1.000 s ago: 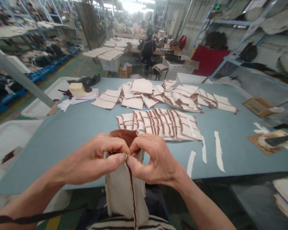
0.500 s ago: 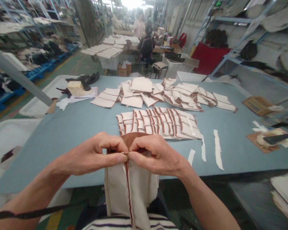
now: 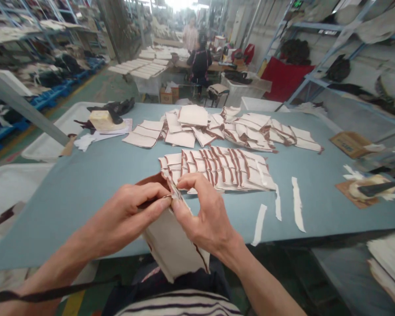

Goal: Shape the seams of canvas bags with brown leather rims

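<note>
Both hands grip a cream fabric piece with brown edging, which hangs over the table's front edge above my lap. My left hand pinches its upper rim between thumb and fingers. Close beside it, my right hand is closed on the folded seam at the top, thumb toward me. A brown inner side shows at the rim, left of the seam. Just beyond my hands lies a row of overlapping cream pieces with brown edges.
A loose heap of cream pieces lies farther back on the blue-grey table. White strips lie at right, near a brown board bearing a dark-handled tool. A yellowish block sits at left. A person is in the background.
The fabric piece has turned, its seam now slanting to the right instead of running straight toward me. My right hand has rolled over onto the seam; my left hand still pinches the rim.
</note>
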Motion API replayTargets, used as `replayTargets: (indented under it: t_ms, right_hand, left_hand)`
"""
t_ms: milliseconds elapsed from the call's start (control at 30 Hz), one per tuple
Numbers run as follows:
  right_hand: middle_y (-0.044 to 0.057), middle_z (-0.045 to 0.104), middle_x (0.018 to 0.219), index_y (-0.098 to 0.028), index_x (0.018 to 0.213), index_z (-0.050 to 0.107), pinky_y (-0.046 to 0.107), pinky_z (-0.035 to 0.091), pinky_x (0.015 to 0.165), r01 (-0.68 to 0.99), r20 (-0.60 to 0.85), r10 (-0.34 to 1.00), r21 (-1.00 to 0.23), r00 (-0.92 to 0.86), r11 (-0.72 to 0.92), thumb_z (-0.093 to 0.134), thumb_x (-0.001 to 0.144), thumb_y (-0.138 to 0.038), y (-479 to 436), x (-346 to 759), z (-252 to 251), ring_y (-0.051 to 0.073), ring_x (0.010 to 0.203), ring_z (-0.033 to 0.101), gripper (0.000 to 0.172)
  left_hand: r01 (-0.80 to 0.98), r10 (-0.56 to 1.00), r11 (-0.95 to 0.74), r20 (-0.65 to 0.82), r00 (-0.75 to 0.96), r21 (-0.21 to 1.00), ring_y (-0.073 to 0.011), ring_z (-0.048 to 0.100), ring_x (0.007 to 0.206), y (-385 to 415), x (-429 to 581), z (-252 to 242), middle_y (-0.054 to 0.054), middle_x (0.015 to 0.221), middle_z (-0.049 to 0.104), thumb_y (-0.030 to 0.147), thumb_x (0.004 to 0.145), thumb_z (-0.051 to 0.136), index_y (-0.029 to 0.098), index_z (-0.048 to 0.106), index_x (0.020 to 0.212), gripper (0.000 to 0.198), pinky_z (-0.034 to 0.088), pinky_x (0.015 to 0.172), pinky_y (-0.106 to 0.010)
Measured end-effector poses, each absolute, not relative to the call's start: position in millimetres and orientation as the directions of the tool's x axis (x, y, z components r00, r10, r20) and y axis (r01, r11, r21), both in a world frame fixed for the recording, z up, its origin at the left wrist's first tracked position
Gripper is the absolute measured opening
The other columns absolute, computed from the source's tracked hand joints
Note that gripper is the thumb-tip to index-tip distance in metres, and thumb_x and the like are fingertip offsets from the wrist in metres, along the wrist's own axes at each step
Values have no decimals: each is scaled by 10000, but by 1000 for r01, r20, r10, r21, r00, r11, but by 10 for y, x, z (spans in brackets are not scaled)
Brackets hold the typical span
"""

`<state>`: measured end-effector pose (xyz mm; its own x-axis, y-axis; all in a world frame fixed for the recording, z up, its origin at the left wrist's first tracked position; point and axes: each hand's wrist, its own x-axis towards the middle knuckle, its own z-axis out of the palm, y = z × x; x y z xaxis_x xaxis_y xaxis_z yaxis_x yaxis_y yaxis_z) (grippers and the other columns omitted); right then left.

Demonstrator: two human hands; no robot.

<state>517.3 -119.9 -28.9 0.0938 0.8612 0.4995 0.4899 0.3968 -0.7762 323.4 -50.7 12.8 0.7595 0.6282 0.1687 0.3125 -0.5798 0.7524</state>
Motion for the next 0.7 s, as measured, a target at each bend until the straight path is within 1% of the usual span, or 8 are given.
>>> replayTargets:
  t_ms: [167, 300, 367, 467, 533, 600, 633, 700]
  right_hand:
    - [4, 670, 781, -246, 852, 574, 334, 465, 708, 488, 271, 952, -856, 140, 172, 613, 918, -325, -1328, 5085, -353, 194, 721, 611, 110]
    - [-10, 651, 791, -249, 870, 551, 310, 490, 705, 300, 141, 989, -946, 53, 119, 571, 875, -293, -1387, 5114, -386, 188, 744, 616, 49]
    - [1, 682, 871, -241, 925, 583, 305, 539, 769, 212, 120, 993, -970, -17, 121, 573, 822, -235, -1424, 5173, -391, 190, 825, 649, 103]
    - [38, 728, 998, -228, 1055, 639, 333, 579, 897, 212, 227, 974, -952, 11, 220, 605, 859, -216, -1444, 5289, -346, 205, 952, 691, 199]
    - [85, 758, 1157, -226, 1169, 638, 385, 578, 1014, 264, 398, 915, -891, 62, 369, 635, 914, -239, -1394, 5347, -287, 237, 1105, 712, 255]
    - [123, 755, 1296, -225, 1261, 620, 423, 559, 1090, 305, 547, 837, -796, -7, 523, 673, 937, -269, -1285, 5380, -231, 260, 1222, 705, 331]
    - [127, 762, 1295, -221, 1279, 620, 422, 563, 1081, 317, 588, 804, -749, -87, 582, 696, 945, -296, -1217, 5392, -210, 258, 1204, 715, 351]
    - [89, 796, 1120, -218, 1200, 660, 376, 581, 955, 349, 606, 758, -674, -244, 651, 740, 956, -381, -1080, 5417, -183, 227, 1008, 742, 304]
  left_hand:
    - [314, 690, -548, 207, 694, 775, -147, 661, 684, -641, 3303, 9, -3, 763, 771, 323, 1069, 578, 186, 752, 829, 327, 472, 604, -208]
    - [289, 708, -551, 256, 658, 783, -148, 691, 716, -686, 3334, -45, -4, 804, 796, 274, 1055, 576, 192, 764, 855, 286, 498, 654, -210]
    - [270, 701, -555, 268, 661, 787, -142, 707, 726, -672, 3320, -59, -1, 824, 803, 250, 1051, 580, 197, 776, 884, 263, 500, 661, -201]
    - [268, 679, -554, 241, 694, 788, -136, 700, 676, -627, 3283, -52, 1, 810, 802, 252, 1042, 599, 195, 779, 902, 235, 494, 619, -191]
    - [263, 663, -557, 231, 712, 787, -128, 668, 622, -598, 3267, -18, 10, 773, 789, 251, 1036, 606, 197, 779, 907, 223, 492, 597, -189]
    - [234, 630, -575, 242, 738, 784, -126, 667, 615, -579, 3265, 43, 16, 765, 788, 235, 1033, 600, 204, 782, 911, 221, 495, 598, -187]
    - [215, 611, -592, 259, 748, 776, -124, 673, 615, -572, 3266, 82, 19, 757, 785, 229, 1032, 596, 207, 783, 911, 224, 491, 595, -185]
    - [210, 585, -635, 286, 759, 743, -121, 678, 602, -567, 3264, 164, 21, 731, 774, 234, 1030, 597, 208, 783, 895, 231, 473, 574, -184]
